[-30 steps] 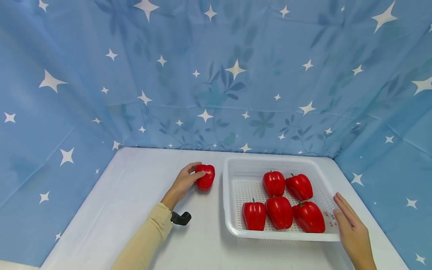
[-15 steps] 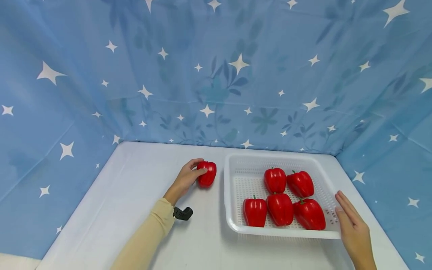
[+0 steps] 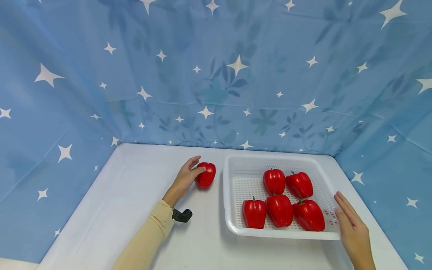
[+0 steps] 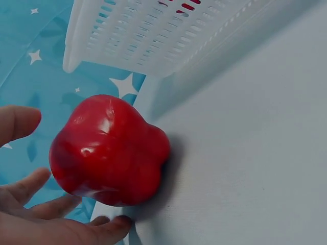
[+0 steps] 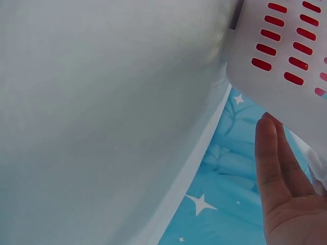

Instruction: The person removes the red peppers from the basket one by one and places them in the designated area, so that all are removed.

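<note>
A red bell pepper [image 3: 207,178] rests on the white table, left of a white plastic basket [image 3: 287,234]. My left hand [image 3: 182,180] is at its left side. In the left wrist view the thumb stands off from the pepper [image 4: 110,153], and the other fingers are spread loosely beside and below it. My right hand [image 3: 355,229] lies along the right side of the basket with its fingers straight. In the right wrist view its fingertips [image 5: 266,130] are right at the basket's wall [image 5: 278,94].
Several more red bell peppers [image 3: 279,210] stand in the basket, mostly toward its front and right. A blue curtain [image 3: 216,90] with white stars hangs behind the white table [image 3: 141,180] and along both sides. A black band [image 3: 182,215] sits at the left wrist.
My left fingers, earlier round the pepper, have loosened and spread away from it. The pepper stays at about the same spot. The right hand and basket have not visibly moved.
</note>
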A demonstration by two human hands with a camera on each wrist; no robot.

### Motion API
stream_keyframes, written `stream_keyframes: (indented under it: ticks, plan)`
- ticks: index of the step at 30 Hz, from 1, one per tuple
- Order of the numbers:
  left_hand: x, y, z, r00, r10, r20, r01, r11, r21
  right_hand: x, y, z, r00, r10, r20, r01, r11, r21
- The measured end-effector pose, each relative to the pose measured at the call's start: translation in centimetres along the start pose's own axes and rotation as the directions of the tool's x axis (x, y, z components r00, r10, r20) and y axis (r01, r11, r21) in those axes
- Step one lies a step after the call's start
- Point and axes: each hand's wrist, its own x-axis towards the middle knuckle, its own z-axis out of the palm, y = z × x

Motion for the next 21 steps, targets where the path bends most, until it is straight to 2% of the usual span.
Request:
stream_keyframes:
  ticks: [6,12,16,21]
  plan:
    - [-0.2,1.1,-0.2,0.999,0.031,-0.021,-0.03,0.999,0.032,-0.2,-0.1,0.1,1.0,-0.016,-0.01,0.016,1.0,0.005]
    - [-0.8,3.0,-0.1,0.998,0.046,-0.053,-0.043,0.997,0.068,-0.1,-0.3,0.5,0.999,-0.038,-0.017,0.038,0.999,0.02]
    - [-1.2,4.5,0.7,0.996,0.077,-0.035,-0.075,0.996,0.056,-0.2,-0.2,0.4,0.999,-0.041,-0.017,0.042,0.999,0.025]
    - [-1.9,6.1,2.4,0.994,0.112,0.005,-0.112,0.994,0.004,-0.5,0.0,0.1,0.998,-0.053,-0.024,0.053,0.998,0.016]
